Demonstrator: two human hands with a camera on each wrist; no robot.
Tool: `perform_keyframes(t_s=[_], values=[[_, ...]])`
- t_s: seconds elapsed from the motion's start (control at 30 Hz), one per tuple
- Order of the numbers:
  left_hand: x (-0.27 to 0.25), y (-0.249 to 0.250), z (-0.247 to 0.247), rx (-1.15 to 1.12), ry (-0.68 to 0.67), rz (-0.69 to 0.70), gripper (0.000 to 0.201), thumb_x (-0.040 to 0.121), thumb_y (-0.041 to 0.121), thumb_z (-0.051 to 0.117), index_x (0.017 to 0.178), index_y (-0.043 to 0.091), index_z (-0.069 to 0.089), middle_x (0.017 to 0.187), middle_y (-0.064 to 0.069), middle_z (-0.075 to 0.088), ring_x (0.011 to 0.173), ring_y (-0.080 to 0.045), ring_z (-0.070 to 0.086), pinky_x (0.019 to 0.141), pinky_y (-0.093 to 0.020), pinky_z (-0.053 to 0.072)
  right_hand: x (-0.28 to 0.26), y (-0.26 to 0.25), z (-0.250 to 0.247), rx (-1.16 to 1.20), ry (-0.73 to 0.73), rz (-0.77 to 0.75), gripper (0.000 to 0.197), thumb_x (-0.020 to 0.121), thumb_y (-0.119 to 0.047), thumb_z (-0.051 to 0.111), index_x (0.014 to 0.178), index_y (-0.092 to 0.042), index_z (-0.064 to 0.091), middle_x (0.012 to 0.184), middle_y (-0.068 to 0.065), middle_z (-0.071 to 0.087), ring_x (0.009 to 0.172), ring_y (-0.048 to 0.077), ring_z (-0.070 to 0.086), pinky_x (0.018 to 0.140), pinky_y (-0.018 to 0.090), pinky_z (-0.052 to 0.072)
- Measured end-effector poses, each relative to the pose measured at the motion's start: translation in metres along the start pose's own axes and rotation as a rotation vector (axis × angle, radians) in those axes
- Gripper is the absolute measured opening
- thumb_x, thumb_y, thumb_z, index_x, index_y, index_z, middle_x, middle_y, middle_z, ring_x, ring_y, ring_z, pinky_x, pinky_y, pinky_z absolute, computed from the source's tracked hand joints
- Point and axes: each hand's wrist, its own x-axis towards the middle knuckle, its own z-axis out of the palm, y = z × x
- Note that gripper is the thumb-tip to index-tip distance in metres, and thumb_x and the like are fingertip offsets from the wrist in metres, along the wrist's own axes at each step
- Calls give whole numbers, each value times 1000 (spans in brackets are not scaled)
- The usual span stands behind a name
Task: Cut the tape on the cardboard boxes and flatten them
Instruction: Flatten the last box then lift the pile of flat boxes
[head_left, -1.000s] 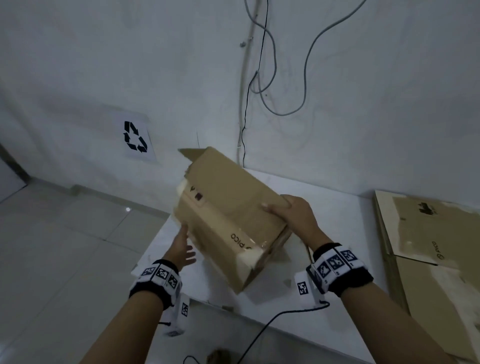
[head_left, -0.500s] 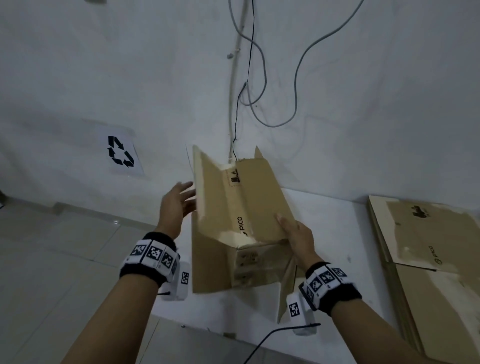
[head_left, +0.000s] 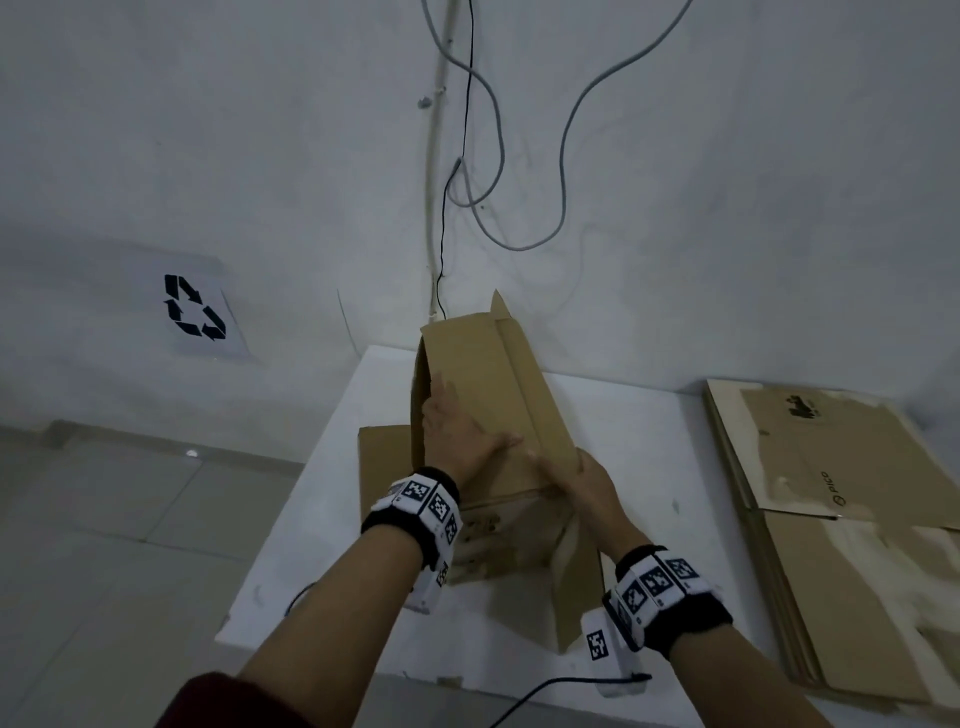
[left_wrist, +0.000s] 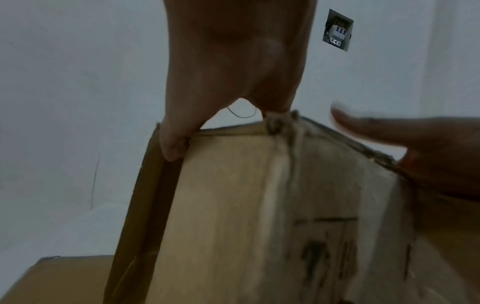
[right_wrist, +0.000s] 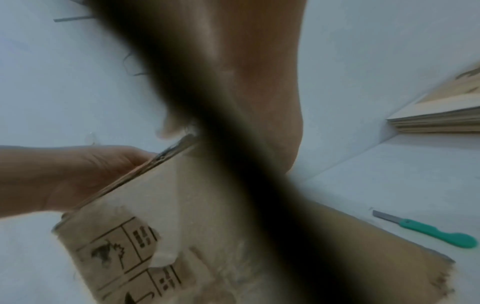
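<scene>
1. All three pictures are dim, grey and a bit grainy.
2. From the head, the white surface (head_left: 639, 457) is the brightest part. The grey tiled floor (head_left: 104, 519) is darker and has one small shiny spot.
3. The head picture bends at its edges.
4. From the left wrist, the printing on the brown cardboard box (left_wrist: 233, 205) is smeared.
5. From the right wrist, a wide dark blurry band crosses the middle.

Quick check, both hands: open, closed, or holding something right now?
Left hand: open, fingers straight, pressing flat on the cardboard box.
Right hand: grips the box's near edge, thumb on top.
</scene>
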Motion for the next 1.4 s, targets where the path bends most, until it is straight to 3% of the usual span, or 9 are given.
perform_keyframes(t_s=[0.2, 0.3, 0.4, 0.5, 0.63, 0.83, 0.97, 1.23, 1.4], values=[[-2, -27, -13, -216, 50, 9, 127, 58, 44, 89, 148, 22, 3, 147, -8, 30, 132, -23, 37, 109, -38, 38, 7, 2, 10, 38, 49, -40, 66, 63, -48, 89, 118, -19, 65, 109, -3, 72, 97, 13, 69, 87, 31, 57], [-6, -40, -34, -117, -15, 37, 82, 77, 38, 78, 139, 14, 29, 109, -3, 54, 89, -9, 53, 70, -5, 42, 12, 1, 15, 17, 38, -43, 73, 58, -55, 89, 118, -21, 65, 110, -7, 72, 100, 13, 68, 93, 36, 55], [-13, -58, -56, 164, 4, 92, 57, 85, 53, 63, 127, 18, 48, 86, 0, 61, 72, -8, 55, 56, -13, 38, 15, -4, 22, 53, 30, -47, 71, 60, -51, 90, 118, -19, 65, 110, -6, 72, 103, 15, 68, 95, 36, 54], [-24, -70, -73, 430, 131, 56, 57, 89, 64, 44, 116, 15, 54, 85, -4, 65, 79, -22, 63, 70, -35, 50, 19, -9, 30, 77, 52, -22, 74, 55, -56, 90, 115, -22, 66, 105, -8, 74, 100, 13, 69, 96, 38, 54], [-51, -55, -75, 529, 71, -34, 44, 97, 58, 35, 89, 19, 53, 68, 6, 52, 75, -22, 61, 69, -32, 43, 22, -9, 46, 29, 38, -14, 80, 55, -65, 87, 120, -26, 63, 111, -11, 72, 103, 11, 67, 96, 37, 53], [-53, -33, -62, 363, -91, -201, 59, 97, 61, 27, 104, 12, 59, 111, -9, 61, 106, -31, 57, 94, -38, 44, 14, -24, 65, 80, 33, -42, 57, 75, -36, 85, 120, -13, 60, 108, -1, 71, 95, 11, 68, 71, 19, 55], [10, -20, -65, 154, -178, -350, 84, 95, 67, 18, 141, 1, 41, 145, -19, 44, 129, -34, 45, 111, -42, 33, 12, -23, 65, 54, 39, -82, 60, 73, -42, 85, 120, -13, 62, 107, 0, 72, 95, 14, 69, 81, 32, 59], [106, -23, -75, 10, -122, -362, 73, 99, 52, 37, 149, 1, 25, 155, -18, 26, 138, -33, 33, 111, -34, 29, 3, 8, 55, -46, 83, 4, 101, 51, -77, 80, 132, -23, 52, 122, -6, 66, 107, 14, 64, 93, 43, 55], [126, -39, -79, 144, -306, -328, 83, 96, 58, 38, 154, 9, 5, 161, -13, -10, 147, -34, 10, 119, -47, 15, -2, 13, 54, -80, 118, -73, 84, 56, -79, 75, 120, -33, 47, 113, -13, 64, 101, 7, 64, 92, 39, 56]])
